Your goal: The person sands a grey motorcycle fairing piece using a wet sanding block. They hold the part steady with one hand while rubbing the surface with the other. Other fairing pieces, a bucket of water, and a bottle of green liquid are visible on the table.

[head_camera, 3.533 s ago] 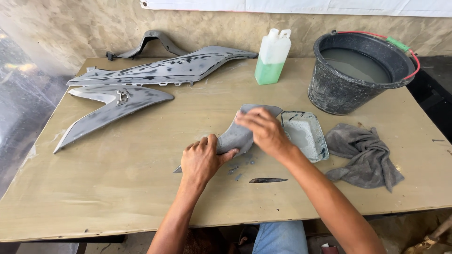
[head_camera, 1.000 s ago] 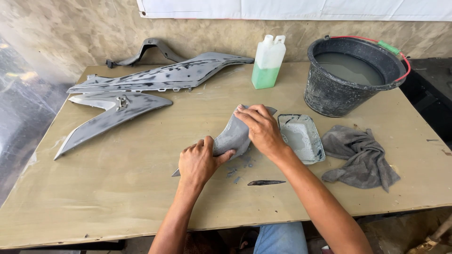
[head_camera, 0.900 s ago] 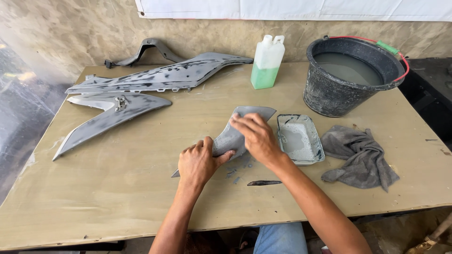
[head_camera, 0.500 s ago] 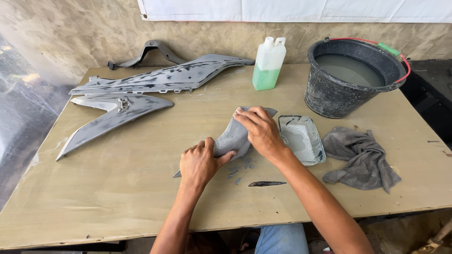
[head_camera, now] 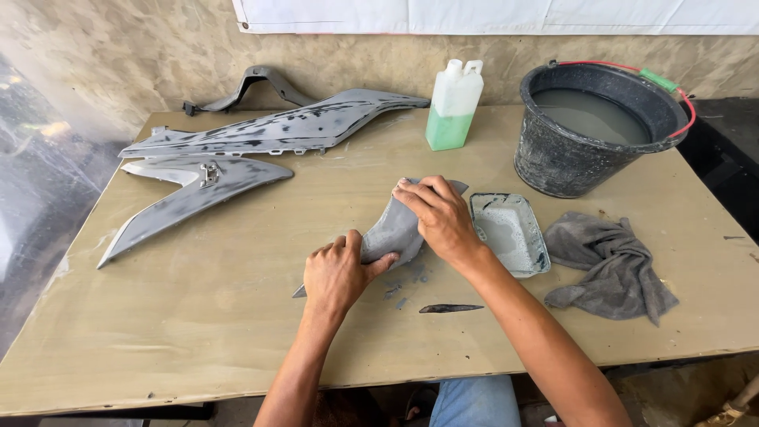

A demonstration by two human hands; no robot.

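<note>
My left hand (head_camera: 336,273) pins the grey panel piece (head_camera: 393,232) near the middle of the table (head_camera: 198,316), fingers closed on its lower end. My right hand (head_camera: 439,217) presses flat on its upper end. The piece's long axis runs diagonally, narrow tip toward me and left, broad end pointing up toward the green-filled bottle (head_camera: 453,105). A small tray (head_camera: 510,235) sits just right.

White plastic bottle (head_camera: 452,105), rectangular, two caps, green liquid in lower third: far centre of table (head_camera: 198,332), left of black bucket (head_camera: 581,162). White sheet (head_camera: 506,16) on far wall, top edge.
</note>
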